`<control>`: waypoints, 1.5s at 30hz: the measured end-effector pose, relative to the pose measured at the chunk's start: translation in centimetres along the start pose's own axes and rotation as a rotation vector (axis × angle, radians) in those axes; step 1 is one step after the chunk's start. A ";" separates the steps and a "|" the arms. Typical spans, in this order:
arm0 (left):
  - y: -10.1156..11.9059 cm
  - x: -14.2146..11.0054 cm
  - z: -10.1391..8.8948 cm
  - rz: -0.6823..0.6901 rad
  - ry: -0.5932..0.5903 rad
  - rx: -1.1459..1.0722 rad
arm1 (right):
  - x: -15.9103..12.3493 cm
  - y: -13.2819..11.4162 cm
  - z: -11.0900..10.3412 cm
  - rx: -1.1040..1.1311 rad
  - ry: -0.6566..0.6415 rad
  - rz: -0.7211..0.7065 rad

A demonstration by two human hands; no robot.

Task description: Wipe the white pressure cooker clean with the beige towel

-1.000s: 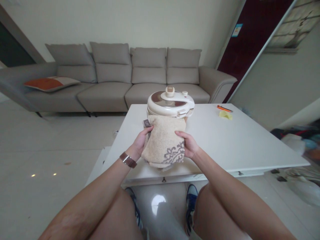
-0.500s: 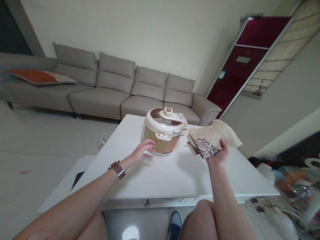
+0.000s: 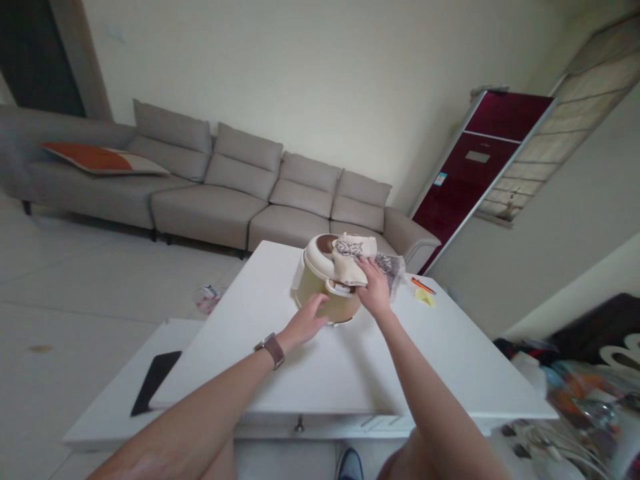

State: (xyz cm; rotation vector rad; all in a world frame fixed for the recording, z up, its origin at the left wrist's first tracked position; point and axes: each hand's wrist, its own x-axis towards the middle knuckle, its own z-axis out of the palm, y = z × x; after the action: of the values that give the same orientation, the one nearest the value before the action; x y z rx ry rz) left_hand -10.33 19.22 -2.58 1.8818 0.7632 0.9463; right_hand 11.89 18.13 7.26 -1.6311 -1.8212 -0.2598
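Presently, we observe the electric pressure cooker (image 3: pixel 316 277) upright near the far end of the white table (image 3: pixel 450 360). Over the right part of its lid lies a beige towel (image 3: pixel 350 268) with a dark scroll pattern, one portion draping past the lid's right edge. We note the right hand (image 3: pixel 374 287) laid on the towel, fingers extended across the cloth; we cannot tell whether it pinches the fabric or only presses it. The left hand (image 3: pixel 304 321) is at the cooker's lower front, fingers curved and thumb well apart, a wide, unfilled grasp; we cannot tell whether the fingertips touch the body. We record a watch (image 3: pixel 273 350) with a brown strap on the left wrist. Right of the cooker, we find a slim orange tool (image 3: pixel 423 286), too small to identify, just beside a yellow scrap (image 3: pixel 425 297). Beyond the table we see a grey sofa (image 3: pixel 207 210) bearing an orange and white cushion (image 3: pixel 100 160) at its left end.
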 end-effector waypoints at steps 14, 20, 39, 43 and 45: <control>0.1 -0.2 -1.9 0.078 -0.047 0.060 | 6.8 4.8 -1.9 0.021 0.119 0.418; -0.5 -0.1 -1.9 0.108 -0.058 0.115 | 7.4 2.9 -1.7 -0.146 0.012 0.371; -3.0 -1.1 -3.2 0.040 -0.087 0.195 | -2.5 2.0 0.4 -0.235 0.053 -0.213; -3.5 -1.0 -3.0 0.012 -0.100 0.188 | -3.8 2.4 -0.2 -0.310 0.011 -0.378; -3.7 -1.0 -3.0 -0.002 -0.101 0.187 | -4.7 2.6 0.1 -0.327 0.012 -0.420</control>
State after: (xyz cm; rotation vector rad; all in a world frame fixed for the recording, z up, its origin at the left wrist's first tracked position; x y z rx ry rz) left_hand -13.89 21.28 -5.20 2.0735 0.8162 0.7945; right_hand 14.27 14.87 3.70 -1.4265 -2.1874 -0.7862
